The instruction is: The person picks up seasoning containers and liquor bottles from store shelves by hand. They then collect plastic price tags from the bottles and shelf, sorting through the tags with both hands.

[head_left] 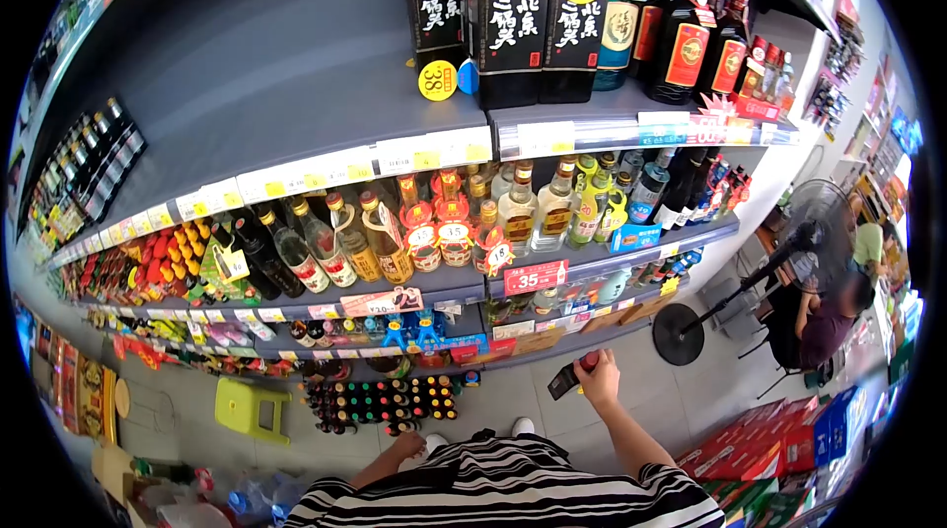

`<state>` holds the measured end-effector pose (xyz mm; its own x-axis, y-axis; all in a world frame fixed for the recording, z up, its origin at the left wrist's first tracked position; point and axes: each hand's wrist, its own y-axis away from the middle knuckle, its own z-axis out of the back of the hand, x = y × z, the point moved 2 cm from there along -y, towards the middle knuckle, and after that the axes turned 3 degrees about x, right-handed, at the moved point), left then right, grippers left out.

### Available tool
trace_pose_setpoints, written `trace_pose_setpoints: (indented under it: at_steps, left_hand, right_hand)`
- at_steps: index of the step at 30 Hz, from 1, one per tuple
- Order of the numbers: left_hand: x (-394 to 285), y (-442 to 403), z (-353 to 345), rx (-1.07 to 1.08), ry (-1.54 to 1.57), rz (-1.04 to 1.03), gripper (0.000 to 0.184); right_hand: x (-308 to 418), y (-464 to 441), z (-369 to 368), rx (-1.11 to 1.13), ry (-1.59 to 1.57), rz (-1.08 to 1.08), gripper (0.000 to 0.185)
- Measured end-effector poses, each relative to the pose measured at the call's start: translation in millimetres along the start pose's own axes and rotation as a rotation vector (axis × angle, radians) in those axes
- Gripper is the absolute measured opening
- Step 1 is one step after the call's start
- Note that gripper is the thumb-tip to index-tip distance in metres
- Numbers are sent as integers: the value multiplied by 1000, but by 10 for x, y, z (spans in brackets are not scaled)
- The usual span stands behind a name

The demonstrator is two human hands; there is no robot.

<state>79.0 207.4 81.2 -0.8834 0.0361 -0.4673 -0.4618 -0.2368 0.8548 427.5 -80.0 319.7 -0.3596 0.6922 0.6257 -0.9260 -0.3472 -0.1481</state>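
Observation:
My right hand is wrapped round a dark bottle with a red top, held tilted above the tiled floor in front of the lower shelves. Its label cannot be made out. Low by my left side, my left hand hangs near several small dark bottles with coloured caps standing on the floor. Its fingers are too small to read. On the upper shelf stand black boxes with white writing and yellow price tags. Beside them are dark bottles with red labels.
Bottles of liquor line the middle shelf. A green stool stands at left on the floor. A black standing fan is at right, with a seated person beyond it. Stacked red boxes lie at lower right.

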Motion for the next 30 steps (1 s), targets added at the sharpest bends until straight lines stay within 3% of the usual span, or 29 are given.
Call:
trace_pose_setpoints:
  at_steps: [6,7,10,12,14,16,18,20,21,24,28,30]
  left_hand:
    - [198,14,-463,6,108,-77,28]
    - [212,40,-542,13,169,41,27]
    - [69,312,-701,-7,25,74,26]
    - [668,-46,-978,-58,-404,-386,25]
    - [621,-36,-1066,-120,-726,-593,24]
    - [439,84,-1159,-86,-870,-372,24]
    - [515,15,-1285,-106,-929,-434,23]
    - [460,-33,-1400,-44,-889,-300,24]
    - [452,4,-1438,-100,-870,-361,28]
    - [459,-63,-1520,-181,-358,-36,34]
    - [571,-293,-1582,-158,-517,-272,37]
    - [548,-288,-1599,-117,-312,-236,35]
  right_hand:
    - [-542,-85,-439,70,2,-11,32]
    - [-594,-102,-484,80,4,-12,33]
    - [-651,-170,-594,167,-30,-15,34]
    - [-677,-190,-667,209,-27,23,33]
    - [-713,-216,-753,249,-47,63,33]
    - [-750,-234,-838,292,-86,100,34]
    - [-720,-269,-889,328,-88,122,36]
    - [-710,-282,-948,362,-99,146,37]
    - [-708,-284,-981,376,-111,161,38]
    - [-700,-257,-1074,407,-140,195,40]
    - [-675,-188,-1078,389,-142,244,37]
    - [-705,-159,-1086,372,-129,268,37]
